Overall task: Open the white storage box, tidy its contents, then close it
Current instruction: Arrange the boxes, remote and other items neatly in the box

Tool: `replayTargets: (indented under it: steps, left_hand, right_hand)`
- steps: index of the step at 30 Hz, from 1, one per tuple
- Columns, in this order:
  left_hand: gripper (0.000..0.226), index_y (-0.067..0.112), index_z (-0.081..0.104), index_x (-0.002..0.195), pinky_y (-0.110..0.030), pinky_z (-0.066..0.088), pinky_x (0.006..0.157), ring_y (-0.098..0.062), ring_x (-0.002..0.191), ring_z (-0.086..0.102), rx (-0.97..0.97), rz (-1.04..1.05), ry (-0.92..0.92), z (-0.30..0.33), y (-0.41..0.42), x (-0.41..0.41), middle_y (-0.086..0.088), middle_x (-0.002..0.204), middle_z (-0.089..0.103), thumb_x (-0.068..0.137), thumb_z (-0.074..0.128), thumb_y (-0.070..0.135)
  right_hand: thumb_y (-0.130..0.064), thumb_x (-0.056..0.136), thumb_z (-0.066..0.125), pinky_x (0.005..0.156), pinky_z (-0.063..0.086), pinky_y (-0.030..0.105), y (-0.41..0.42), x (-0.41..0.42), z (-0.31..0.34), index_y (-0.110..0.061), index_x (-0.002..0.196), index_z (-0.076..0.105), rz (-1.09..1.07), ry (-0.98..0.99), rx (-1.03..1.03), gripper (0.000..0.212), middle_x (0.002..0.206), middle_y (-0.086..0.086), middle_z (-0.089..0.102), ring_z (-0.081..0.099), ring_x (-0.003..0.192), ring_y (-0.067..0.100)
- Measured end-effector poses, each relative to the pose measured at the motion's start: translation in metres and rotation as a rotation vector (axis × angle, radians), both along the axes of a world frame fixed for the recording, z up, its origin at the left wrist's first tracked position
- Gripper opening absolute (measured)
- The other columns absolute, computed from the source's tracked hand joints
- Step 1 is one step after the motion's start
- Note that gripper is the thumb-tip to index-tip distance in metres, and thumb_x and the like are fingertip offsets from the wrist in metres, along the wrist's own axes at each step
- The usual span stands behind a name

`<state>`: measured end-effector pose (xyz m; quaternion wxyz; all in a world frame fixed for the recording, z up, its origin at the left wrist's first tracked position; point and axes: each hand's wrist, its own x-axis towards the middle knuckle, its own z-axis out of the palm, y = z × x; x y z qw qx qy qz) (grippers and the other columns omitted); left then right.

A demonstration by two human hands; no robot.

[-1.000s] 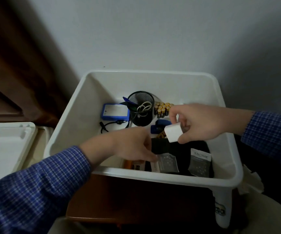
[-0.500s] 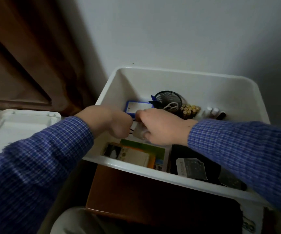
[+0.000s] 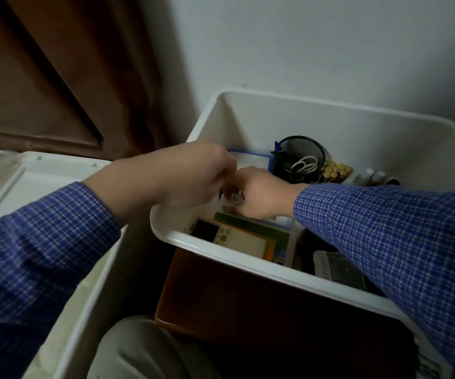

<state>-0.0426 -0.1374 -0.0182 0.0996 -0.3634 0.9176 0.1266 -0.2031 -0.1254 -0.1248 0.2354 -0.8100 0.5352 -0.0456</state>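
The white storage box (image 3: 251, 265) stands open against the wall. Its lid (image 3: 43, 176) lies upturned to the left. Both my hands meet over the box's left half. My right hand (image 3: 261, 195) is closed around a small white adapter (image 3: 233, 200), most of it hidden by the fingers. My left hand (image 3: 182, 173) pinches right beside it, and short bits of a black cable (image 3: 222, 192) show under its fingertips. Below the hands lie a small beige camera (image 3: 229, 236) and green and orange booklets (image 3: 272, 231).
At the back of the box stand a blue-edged case (image 3: 253, 160), a black mesh cup (image 3: 303, 157) with scissors, gold-tipped batteries (image 3: 335, 170) and small white bottles (image 3: 375, 176). A grey packet (image 3: 335, 269) lies front right. A brown curtain (image 3: 56, 77) hangs at the left.
My right hand carried the white adapter from the box's right side to its left, and my left hand came up from the front edge to meet it. The view shifted left.
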Motion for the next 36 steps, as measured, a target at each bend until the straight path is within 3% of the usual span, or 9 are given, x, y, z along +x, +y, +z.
replayTargets:
  steps: [3,7,11,15,20,26,28,31,36]
  left_hand:
    - [0.022,0.016,0.071,0.102,-0.041,0.051,0.084,-0.023,0.092,0.062,-0.056,-0.028,0.088,-0.007,-0.002,0.007,-0.002,0.098,0.068,0.093,0.051,0.014]
    - [0.018,0.013,0.070,0.095,-0.041,0.049,0.079,-0.023,0.088,0.062,-0.127,-0.075,0.206,-0.014,0.002,0.016,-0.001,0.093,0.066,0.088,0.053,0.011]
    - [0.022,0.020,0.069,0.098,-0.040,0.050,0.079,-0.021,0.093,0.061,-0.200,-0.141,0.083,-0.021,0.007,0.017,0.004,0.096,0.064,0.087,0.051,0.016]
    - [0.024,0.023,0.070,0.098,-0.040,0.050,0.080,-0.021,0.093,0.062,-0.249,-0.181,0.011,-0.024,0.005,0.016,0.005,0.095,0.065,0.088,0.047,0.022]
    - [0.022,0.024,0.071,0.094,-0.040,0.051,0.076,-0.021,0.090,0.062,-0.253,-0.141,0.074,-0.025,0.007,0.016,0.005,0.092,0.066,0.087,0.050,0.021]
    - [0.021,0.024,0.071,0.093,-0.041,0.051,0.077,-0.021,0.089,0.063,-0.242,-0.110,0.072,-0.023,0.008,0.015,0.005,0.093,0.067,0.087,0.051,0.022]
    - [0.019,0.024,0.071,0.093,-0.040,0.050,0.077,-0.021,0.090,0.063,-0.253,-0.118,0.054,-0.023,0.008,0.014,0.005,0.093,0.067,0.087,0.052,0.022]
    - [0.019,0.025,0.070,0.093,-0.036,0.049,0.076,-0.019,0.091,0.062,-0.250,-0.121,0.020,-0.022,0.009,0.013,0.006,0.093,0.066,0.086,0.053,0.021]
    - [0.019,0.026,0.071,0.101,-0.027,0.049,0.076,-0.012,0.085,0.063,-0.072,0.002,0.002,-0.015,0.015,-0.004,0.009,0.089,0.068,0.088,0.057,0.025]
  right_hand:
    - [-0.023,0.085,0.063,0.068,0.045,0.030,-0.004,0.004,0.004,-0.029,0.084,0.056,0.006,0.027,0.041,0.010,0.086,-0.007,0.055,0.056,0.081,0.021]
    - [-0.027,0.082,0.063,0.071,0.057,0.037,-0.011,-0.001,0.018,-0.019,0.085,0.062,0.026,0.139,0.122,0.008,0.091,0.004,0.065,0.063,0.084,0.026]
    - [-0.015,0.074,0.070,0.070,0.060,0.038,-0.017,-0.003,0.024,-0.016,0.094,0.067,0.008,0.193,0.226,0.020,0.092,0.003,0.068,0.064,0.084,0.022]
    - [-0.016,0.079,0.067,0.065,0.055,0.029,-0.023,-0.004,0.016,-0.016,0.097,0.066,-0.028,0.143,0.236,0.018,0.091,0.001,0.067,0.063,0.084,0.019]
    - [-0.019,0.083,0.069,0.072,0.054,0.031,-0.013,-0.001,-0.001,-0.022,0.082,0.057,-0.045,-0.001,0.117,0.013,0.084,-0.005,0.058,0.059,0.081,0.019]
    - [-0.023,0.088,0.069,0.072,0.047,0.026,-0.006,0.016,-0.006,-0.022,0.084,0.055,0.001,-0.032,0.068,0.015,0.077,-0.008,0.052,0.058,0.079,0.019]
    - [-0.017,0.087,0.067,0.075,0.045,0.025,-0.007,0.014,0.000,-0.017,0.095,0.058,0.027,-0.014,0.063,0.012,0.086,-0.005,0.055,0.056,0.084,0.018]
    - [-0.006,0.087,0.062,0.081,0.055,0.038,-0.002,-0.001,0.021,-0.010,0.108,0.058,-0.009,-0.021,0.111,0.022,0.101,0.005,0.066,0.063,0.091,0.024]
    - [-0.011,0.092,0.057,0.078,0.059,0.032,0.029,-0.075,0.087,-0.022,0.105,0.064,-0.023,0.056,0.300,0.019,0.093,-0.005,0.076,0.073,0.083,0.009]
